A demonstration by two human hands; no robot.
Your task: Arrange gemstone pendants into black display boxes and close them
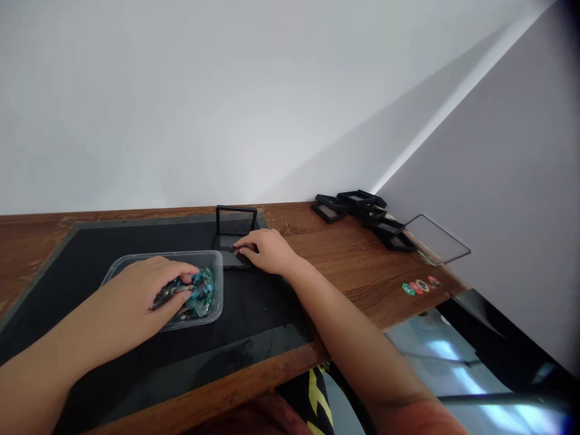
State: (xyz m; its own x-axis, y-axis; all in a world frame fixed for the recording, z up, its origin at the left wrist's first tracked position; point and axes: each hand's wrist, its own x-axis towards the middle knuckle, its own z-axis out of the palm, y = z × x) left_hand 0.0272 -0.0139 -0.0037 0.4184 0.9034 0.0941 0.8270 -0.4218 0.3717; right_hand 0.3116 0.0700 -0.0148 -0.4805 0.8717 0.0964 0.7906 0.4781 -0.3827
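A clear plastic tub (218, 296) holds teal, clear and dark glassy pieces (203, 289). My left hand (156, 290) reaches over the tub, its thumb and fingertips close together among the pieces; what lies between them is too small to name. Just right of the tub, a black hinged frame (236, 208) stands open, one half upright and the other flat with a clear film. My right hand (265, 249) rests at the flat half, thumb and fingers pinched near a tiny dark piece that I cannot make out.
A black mat (113, 238) lies under the tub on the wooden table (317, 241). Several black frames (362, 199) are piled at the back right. A thin wire-like rectangle (446, 232) leans by the wall, near several round coloured stickers (420, 286).
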